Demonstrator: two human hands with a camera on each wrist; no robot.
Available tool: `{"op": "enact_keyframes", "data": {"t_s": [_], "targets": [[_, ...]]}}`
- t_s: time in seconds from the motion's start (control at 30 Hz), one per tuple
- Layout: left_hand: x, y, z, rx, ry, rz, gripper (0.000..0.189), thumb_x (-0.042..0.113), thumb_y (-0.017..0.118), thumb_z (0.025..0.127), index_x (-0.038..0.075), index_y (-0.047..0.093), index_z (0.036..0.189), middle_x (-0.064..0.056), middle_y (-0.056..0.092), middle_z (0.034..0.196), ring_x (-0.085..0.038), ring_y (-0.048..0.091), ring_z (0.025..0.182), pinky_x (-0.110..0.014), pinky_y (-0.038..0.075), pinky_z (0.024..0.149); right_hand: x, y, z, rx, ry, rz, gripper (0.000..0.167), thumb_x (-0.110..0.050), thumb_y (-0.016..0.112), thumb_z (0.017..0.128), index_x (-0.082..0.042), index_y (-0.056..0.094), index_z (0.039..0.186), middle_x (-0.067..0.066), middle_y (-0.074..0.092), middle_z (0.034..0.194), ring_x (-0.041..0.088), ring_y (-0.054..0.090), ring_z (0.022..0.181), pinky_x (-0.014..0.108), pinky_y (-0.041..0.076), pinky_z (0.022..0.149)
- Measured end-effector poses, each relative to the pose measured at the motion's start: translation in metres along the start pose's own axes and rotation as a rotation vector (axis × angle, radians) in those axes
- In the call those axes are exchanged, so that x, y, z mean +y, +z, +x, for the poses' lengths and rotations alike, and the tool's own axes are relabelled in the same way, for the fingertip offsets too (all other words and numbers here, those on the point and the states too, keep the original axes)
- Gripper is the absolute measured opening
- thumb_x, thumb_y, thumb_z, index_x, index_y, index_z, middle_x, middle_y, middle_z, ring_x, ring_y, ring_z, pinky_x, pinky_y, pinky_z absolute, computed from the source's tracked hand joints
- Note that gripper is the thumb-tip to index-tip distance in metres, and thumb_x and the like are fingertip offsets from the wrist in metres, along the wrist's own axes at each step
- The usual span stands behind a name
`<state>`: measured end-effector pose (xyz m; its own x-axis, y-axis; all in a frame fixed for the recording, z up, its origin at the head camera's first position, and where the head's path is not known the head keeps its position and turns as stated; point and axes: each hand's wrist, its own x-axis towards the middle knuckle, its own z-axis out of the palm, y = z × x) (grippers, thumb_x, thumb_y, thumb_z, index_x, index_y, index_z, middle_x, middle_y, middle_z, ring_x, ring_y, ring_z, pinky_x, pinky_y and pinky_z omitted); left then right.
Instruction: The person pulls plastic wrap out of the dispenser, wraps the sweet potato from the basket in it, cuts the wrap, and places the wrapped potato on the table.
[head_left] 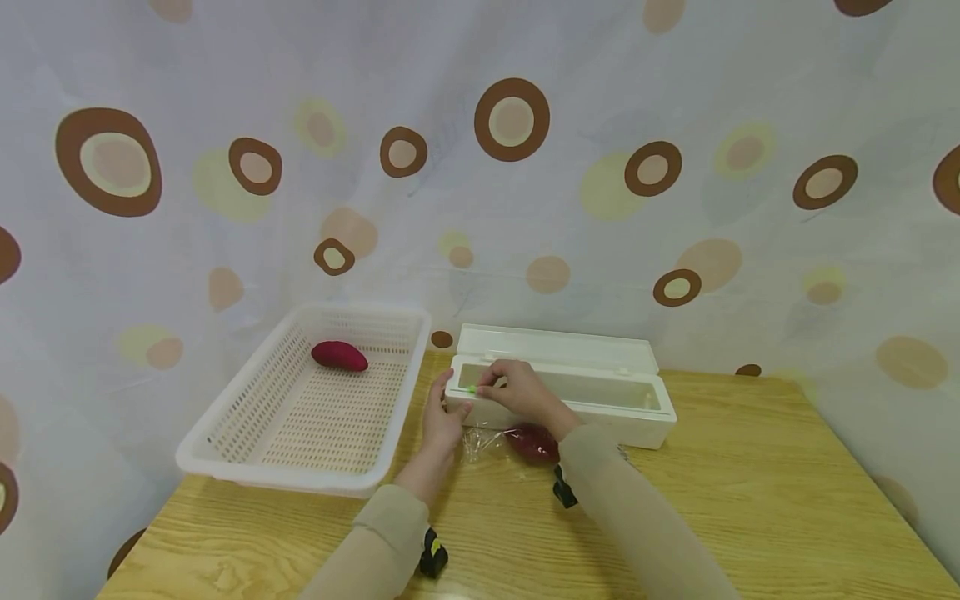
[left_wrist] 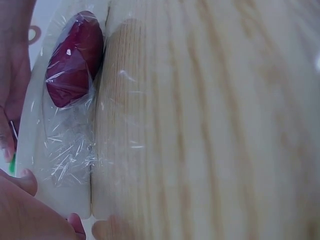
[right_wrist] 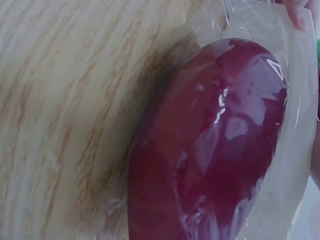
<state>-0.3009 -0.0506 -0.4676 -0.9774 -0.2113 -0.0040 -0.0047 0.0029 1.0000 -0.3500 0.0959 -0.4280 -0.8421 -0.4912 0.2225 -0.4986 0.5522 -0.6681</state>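
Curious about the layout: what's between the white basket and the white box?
The left hand and a strip of wooden table, as the head view shows.

We've got both forearms (head_left: pixel 648 517) reaching forward: left hand (head_left: pixel 441 421) with thumb off its index finger, right hand (head_left: pixel 525 392) pinching.

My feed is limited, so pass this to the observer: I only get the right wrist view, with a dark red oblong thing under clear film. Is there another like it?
Observer: Yes, the head view shows a second red oblong thing lying in a white basket.
Operator: Is the lid of the white box open or closed?
Observer: Open: in the head view, the lid stands raised along the back of the white box.
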Motion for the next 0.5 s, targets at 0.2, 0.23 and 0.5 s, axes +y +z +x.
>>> {"op": "enact_keyframes", "data": {"t_s": [0.2,0.23,0.5], "targets": [[0.0024,0.0,-0.0012,0.004,-0.009,0.004,0.062,-0.006,0.059,0.087,0.018,0.04,0.141,-0.018,0.043,0.132,-0.026,0.048,0.102,-0.029,0.045,0.079,-0.0004,-0.0016,-0.0019,-0.009,-0.034,0.01,0.008,-0.013,0.066,0.088,-0.006,0.068,0.084,0.005,0.066,0.091,0.02,0.061,0.092,0.035,0.053,0.083],[0.0026,0.0,-0.0013,0.004,-0.01,0.001,0.062,-0.006,0.058,0.087,0.018,0.04,0.141,-0.018,0.043,0.132,-0.026,0.048,0.102,-0.03,0.045,0.08,-0.0005,-0.0017,-0.002,-0.01,-0.038,0.011,0.008,-0.013,0.066,0.088,-0.006,0.068,0.084,0.005,0.066,0.091,0.021,0.062,0.092,0.035,0.053,0.083],[-0.0005,0.0006,0.0001,0.0,0.004,-0.011,0.06,-0.006,0.057,0.088,0.017,0.04,0.141,-0.019,0.043,0.134,-0.028,0.049,0.103,-0.03,0.047,0.08,0.0025,-0.0013,-0.0012,0.011,-0.045,-0.01,0.005,-0.01,0.068,0.086,-0.007,0.068,0.082,0.004,0.067,0.091,0.02,0.062,0.09,0.035,0.053,0.08]]}}
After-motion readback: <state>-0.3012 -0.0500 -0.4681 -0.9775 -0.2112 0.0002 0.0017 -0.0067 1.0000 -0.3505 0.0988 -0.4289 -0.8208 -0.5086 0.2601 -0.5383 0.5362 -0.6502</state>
